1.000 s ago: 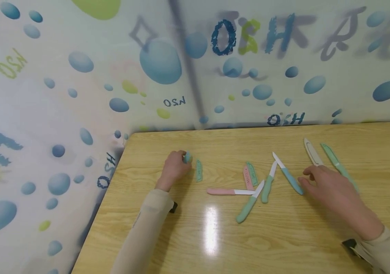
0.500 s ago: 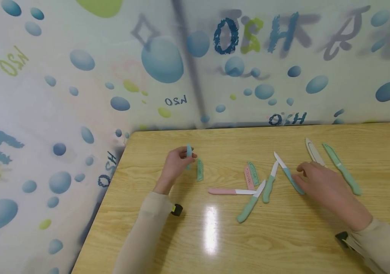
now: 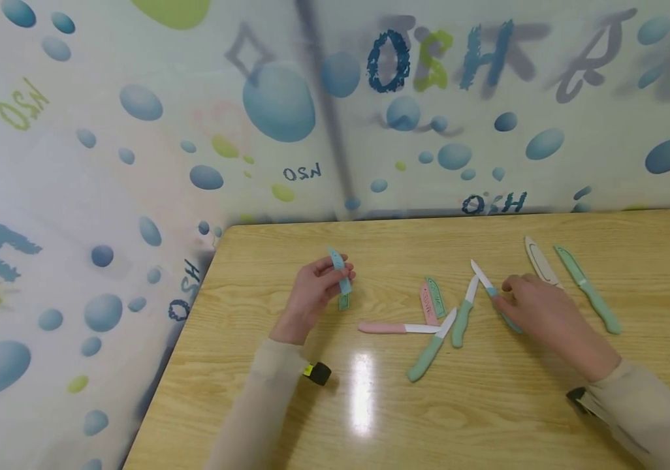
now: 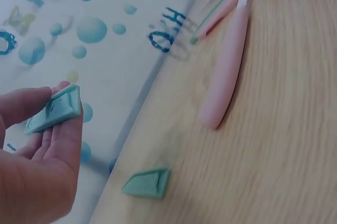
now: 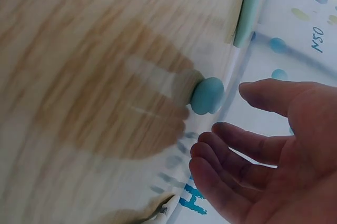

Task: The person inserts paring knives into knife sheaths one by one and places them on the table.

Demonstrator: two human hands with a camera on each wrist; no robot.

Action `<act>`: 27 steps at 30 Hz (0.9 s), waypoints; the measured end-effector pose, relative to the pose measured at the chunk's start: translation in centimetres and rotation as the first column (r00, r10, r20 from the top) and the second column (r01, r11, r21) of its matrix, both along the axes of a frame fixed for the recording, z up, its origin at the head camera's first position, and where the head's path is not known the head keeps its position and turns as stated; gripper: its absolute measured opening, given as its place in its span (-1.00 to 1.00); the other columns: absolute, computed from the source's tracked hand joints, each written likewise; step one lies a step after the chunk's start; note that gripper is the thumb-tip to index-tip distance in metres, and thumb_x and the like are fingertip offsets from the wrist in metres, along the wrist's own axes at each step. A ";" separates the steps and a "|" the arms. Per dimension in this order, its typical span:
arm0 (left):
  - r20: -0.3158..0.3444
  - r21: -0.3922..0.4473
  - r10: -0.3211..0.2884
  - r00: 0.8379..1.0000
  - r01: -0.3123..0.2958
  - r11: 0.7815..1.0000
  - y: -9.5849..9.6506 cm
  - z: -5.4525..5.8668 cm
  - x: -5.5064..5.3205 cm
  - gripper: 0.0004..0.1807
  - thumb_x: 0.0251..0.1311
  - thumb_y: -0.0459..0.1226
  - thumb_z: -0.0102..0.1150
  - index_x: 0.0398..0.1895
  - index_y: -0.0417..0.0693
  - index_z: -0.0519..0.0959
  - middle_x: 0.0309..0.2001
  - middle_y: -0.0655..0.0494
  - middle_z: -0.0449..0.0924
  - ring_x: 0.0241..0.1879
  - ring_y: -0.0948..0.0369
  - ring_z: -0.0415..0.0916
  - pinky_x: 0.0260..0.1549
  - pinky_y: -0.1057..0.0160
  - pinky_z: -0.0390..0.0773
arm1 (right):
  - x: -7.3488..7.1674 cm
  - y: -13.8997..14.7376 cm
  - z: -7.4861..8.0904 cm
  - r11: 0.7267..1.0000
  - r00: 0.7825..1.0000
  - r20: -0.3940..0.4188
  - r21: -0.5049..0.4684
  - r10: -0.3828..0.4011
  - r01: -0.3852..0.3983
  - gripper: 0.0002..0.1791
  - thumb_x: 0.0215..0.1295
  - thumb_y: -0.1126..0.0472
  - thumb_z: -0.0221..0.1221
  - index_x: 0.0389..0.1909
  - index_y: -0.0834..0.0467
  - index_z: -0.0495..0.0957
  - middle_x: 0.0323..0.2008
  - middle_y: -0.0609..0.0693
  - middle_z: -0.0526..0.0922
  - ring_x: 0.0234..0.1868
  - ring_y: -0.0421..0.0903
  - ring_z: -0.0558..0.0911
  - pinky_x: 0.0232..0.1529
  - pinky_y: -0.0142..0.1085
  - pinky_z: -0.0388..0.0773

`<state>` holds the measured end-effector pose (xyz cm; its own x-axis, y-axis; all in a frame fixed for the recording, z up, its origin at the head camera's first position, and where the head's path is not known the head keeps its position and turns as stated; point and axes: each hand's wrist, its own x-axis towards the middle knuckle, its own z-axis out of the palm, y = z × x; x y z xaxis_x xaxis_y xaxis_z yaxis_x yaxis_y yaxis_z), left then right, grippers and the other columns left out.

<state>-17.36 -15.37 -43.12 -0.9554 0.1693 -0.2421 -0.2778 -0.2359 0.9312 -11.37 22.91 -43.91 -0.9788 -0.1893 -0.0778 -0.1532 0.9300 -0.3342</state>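
A light blue knife sheath is pinched between the thumb and fingers of my left hand, raised above the table. Below it lies a green knife sheath, partly covered by the blue one in the head view. My right hand is over a blue-handled knife with a white blade, hiding part of its handle. In the right wrist view the thumb and fingers are spread apart, and the rounded handle end shows beyond the gap between them.
A pink-handled knife and two green-handled knives lie mid-table. Behind them are a pink sheath and another green sheath. A sheathed green knife and a whitish sheath lie at right. A patterned wall borders the table.
My left hand has lifted the blue sheath, turned it and moved right over the green sheath. My right hand has shifted left, closer over the blue-handled knife.
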 end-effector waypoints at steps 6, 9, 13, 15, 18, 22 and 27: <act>0.017 0.075 0.002 1.000 -0.003 0.997 1.2 -0.5 0.6 -0.59 0.43 -0.54 0.11 0.30 -0.53 0.40 0.00 -0.15 0.72 -0.07 0.15 0.74 0.08 0.18 0.69 | -0.3 -0.1 -0.3 1.000 1.000 0.012 0.011 0.010 -0.010 -0.58 0.48 0.06 0.22 -0.16 0.43 0.57 -0.35 0.20 0.62 -0.43 0.04 0.57 -0.49 -0.05 0.57; 0.013 0.099 -0.002 1.000 0.001 0.995 1.8 -0.7 0.9 -0.62 0.45 -0.54 0.08 0.28 -0.53 0.41 0.01 -0.16 0.72 -0.06 0.15 0.74 0.07 0.18 0.69 | -0.4 -0.2 -0.4 1.000 1.000 0.016 0.017 0.011 -0.012 -0.59 0.48 0.05 0.22 -0.22 0.41 0.55 -0.43 0.11 0.55 -0.49 -0.02 0.47 -0.55 -0.15 0.48; 0.017 0.123 -0.002 1.000 0.000 0.992 2.5 -1.0 1.4 -0.66 0.46 -0.54 0.06 0.25 -0.51 0.43 0.03 -0.17 0.72 -0.05 0.15 0.74 0.05 0.20 0.70 | -0.4 -0.3 -0.6 1.000 1.000 0.007 0.009 0.014 -0.014 -0.61 0.48 0.05 0.23 -0.35 0.32 0.49 -0.50 0.06 0.45 -0.52 -0.04 0.39 -0.59 -0.23 0.36; 0.025 0.139 0.000 1.000 -0.003 0.990 2.7 -1.1 1.6 -0.65 0.47 -0.54 0.06 0.25 -0.51 0.43 0.03 -0.18 0.72 -0.03 0.15 0.73 0.06 0.22 0.69 | -0.4 -0.3 -0.7 1.000 1.000 -0.001 0.004 0.019 -0.019 -0.61 0.47 0.06 0.24 -0.42 0.26 0.43 -0.53 0.04 0.40 -0.53 -0.04 0.36 -0.60 -0.25 0.30; 0.031 0.160 0.002 1.000 -0.007 0.987 3.1 -1.3 1.8 -0.63 0.47 -0.53 0.06 0.27 -0.51 0.42 0.06 -0.21 0.70 -0.01 0.14 0.73 0.09 0.22 0.67 | -0.5 -0.4 -0.8 1.000 1.000 -0.004 0.000 0.022 -0.022 -0.61 0.46 0.08 0.26 -0.46 0.21 0.38 -0.54 0.03 0.37 -0.54 -0.04 0.35 -0.61 -0.26 0.28; 0.038 0.163 0.005 0.999 -0.011 0.987 3.4 -1.5 2.0 -0.64 0.47 -0.53 0.06 0.27 -0.49 0.43 0.10 -0.23 0.66 0.03 0.12 0.71 0.12 0.21 0.65 | -0.7 -0.4 -0.8 1.000 1.000 0.023 -0.012 0.010 -0.010 -0.62 0.46 0.10 0.25 -0.47 0.20 0.37 -0.55 0.03 0.38 -0.55 -0.04 0.35 -0.62 -0.27 0.29; 0.055 0.171 0.008 0.998 -0.018 0.985 3.6 -1.8 2.1 -0.63 0.47 -0.54 0.06 0.28 -0.48 0.43 0.09 -0.21 0.67 0.02 0.12 0.71 0.13 0.20 0.65 | -0.9 -0.4 -0.7 1.000 0.999 0.052 -0.023 -0.005 0.006 -0.63 0.47 0.11 0.24 -0.48 0.19 0.38 -0.56 0.03 0.39 -0.55 -0.04 0.36 -0.60 -0.26 0.28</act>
